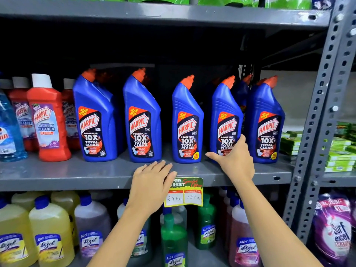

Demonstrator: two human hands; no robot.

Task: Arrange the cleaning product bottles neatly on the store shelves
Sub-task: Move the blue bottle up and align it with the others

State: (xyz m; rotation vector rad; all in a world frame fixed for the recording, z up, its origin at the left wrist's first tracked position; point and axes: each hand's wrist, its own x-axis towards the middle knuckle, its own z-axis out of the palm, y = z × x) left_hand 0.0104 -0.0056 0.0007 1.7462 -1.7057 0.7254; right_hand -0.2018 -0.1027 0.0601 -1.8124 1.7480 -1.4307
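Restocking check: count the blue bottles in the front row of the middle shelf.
5, left to right: first, second, third, fourth with the right hand on it, fifth. More stand partly hidden behind.

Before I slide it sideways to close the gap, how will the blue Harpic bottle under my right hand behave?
The blue Harpic bottle is tall with a narrow base, so a high push may tip it; your right hand sits low, which helps. It looks full, probably heavy. The smooth shelf should let it slide.
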